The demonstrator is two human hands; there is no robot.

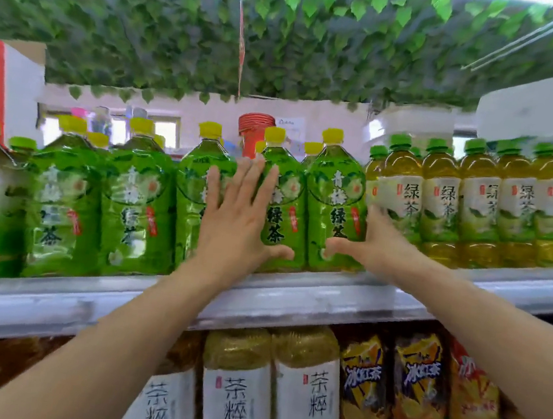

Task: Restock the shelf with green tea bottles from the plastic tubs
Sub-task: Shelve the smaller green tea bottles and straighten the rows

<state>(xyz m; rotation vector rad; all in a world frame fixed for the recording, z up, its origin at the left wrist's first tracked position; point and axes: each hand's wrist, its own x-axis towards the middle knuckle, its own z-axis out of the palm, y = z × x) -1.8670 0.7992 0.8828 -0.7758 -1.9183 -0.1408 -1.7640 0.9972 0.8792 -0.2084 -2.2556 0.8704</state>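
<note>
The placing step is judged to be in hand: a green tea bottle [337, 195], upright on the upper shelf [292, 297] at the centre of the frame, is gripped low by the right hand [374, 244], thumb across its front and fingers tucked round its right side. The neighbouring bottle [282, 210] to its left is pressed by the left hand [236, 218], fingers straight and spread. Next, the row should be squared and fresh stock fetched. The bottles are bright green and yellow-capped; no tubs are seen.
</note>
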